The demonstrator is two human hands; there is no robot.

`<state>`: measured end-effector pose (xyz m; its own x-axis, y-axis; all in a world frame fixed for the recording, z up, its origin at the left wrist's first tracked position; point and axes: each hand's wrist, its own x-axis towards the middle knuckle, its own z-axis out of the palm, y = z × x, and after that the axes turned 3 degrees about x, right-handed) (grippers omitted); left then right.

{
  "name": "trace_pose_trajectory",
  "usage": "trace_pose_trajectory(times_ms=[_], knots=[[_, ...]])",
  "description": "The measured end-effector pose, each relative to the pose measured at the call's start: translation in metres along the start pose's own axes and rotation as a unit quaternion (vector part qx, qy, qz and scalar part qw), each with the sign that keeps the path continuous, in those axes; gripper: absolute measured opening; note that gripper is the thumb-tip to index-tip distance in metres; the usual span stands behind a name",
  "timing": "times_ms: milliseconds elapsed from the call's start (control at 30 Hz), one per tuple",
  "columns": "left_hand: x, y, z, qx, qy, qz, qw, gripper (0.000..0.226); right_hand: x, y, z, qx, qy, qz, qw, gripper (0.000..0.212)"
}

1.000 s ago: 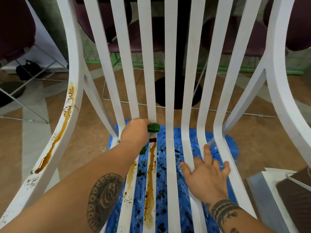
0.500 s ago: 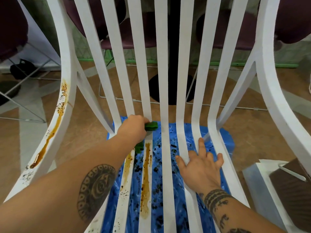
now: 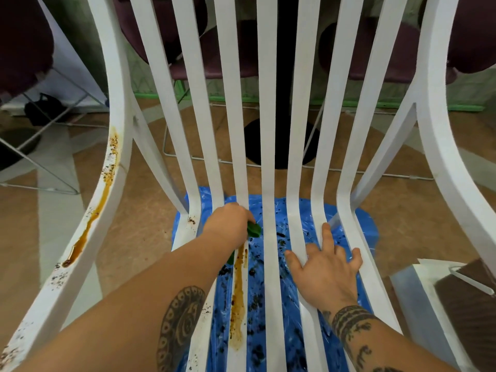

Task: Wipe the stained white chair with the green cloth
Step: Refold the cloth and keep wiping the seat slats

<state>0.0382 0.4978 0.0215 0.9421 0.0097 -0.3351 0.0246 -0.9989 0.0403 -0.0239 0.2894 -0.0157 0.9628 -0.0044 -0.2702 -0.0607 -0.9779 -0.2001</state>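
**Mid-wipe on the seat**

The green cloth [image 3: 253, 229], gripped in the left hand [image 3: 228, 221], sits at the top of a brown streak [image 3: 237, 304] on the white chair [image 3: 268, 130] seat. The right hand [image 3: 324, 272] braces the slats, fingers [image 3: 327, 237] spread flat. The next move is probably a pull down the streak.

Green cloth [image 3: 253, 229] on stained chair [image 3: 268, 130]
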Motion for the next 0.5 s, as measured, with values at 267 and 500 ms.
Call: trace_pose_trajectory(times_ms=[267,500], knots=[[0.000,-0.026,-0.021,-0.200,0.168,-0.087,0.961,0.055,-0.001,0.001,-0.004,0.010,0.009,-0.007,1.000,0.074],[0.022,-0.034,-0.007,-0.143,0.246,-0.032,0.958,0.052,0.002,0.001,0.000,0.013,0.012,-0.004,1.000,0.074]])
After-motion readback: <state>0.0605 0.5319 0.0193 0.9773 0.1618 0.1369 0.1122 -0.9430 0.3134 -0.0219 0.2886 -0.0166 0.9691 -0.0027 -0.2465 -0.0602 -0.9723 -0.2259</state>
